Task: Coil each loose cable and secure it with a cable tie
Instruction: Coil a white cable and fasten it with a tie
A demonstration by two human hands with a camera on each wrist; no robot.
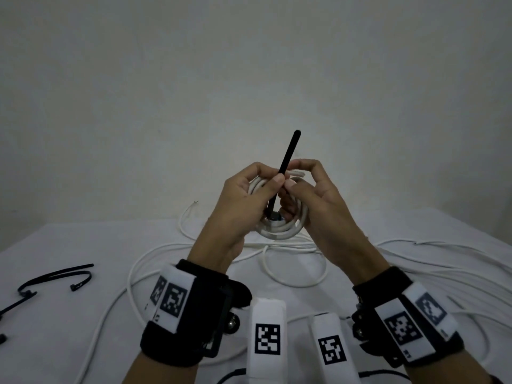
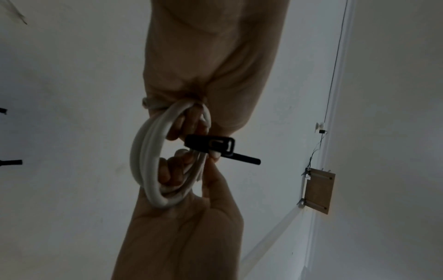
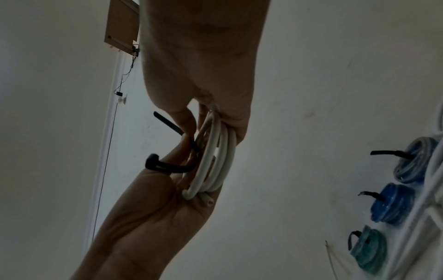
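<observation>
I hold a white cable coil (image 1: 279, 228) up over the table with both hands. A black cable tie (image 1: 289, 151) passes through the coil and its tail points up and away. My left hand (image 1: 273, 181) pinches the tie's strap between thumb and forefinger, with its other fingers curled through the coil (image 2: 146, 161). My right hand (image 1: 293, 176) grips the opposite side of the coil (image 3: 215, 161). The tie's head (image 2: 210, 145) sits beside the coil, and the strap bends round the strands (image 3: 167, 167). The free cable end (image 1: 297, 173) pokes out at the top.
Long loose white cables (image 1: 293, 273) sprawl over the white-covered table (image 1: 83, 245). Several spare black ties (image 1: 55, 275) lie at the left. Three tied coils, blue (image 3: 393, 202), green (image 3: 369, 250) and grey-blue (image 3: 414, 161), show in the right wrist view.
</observation>
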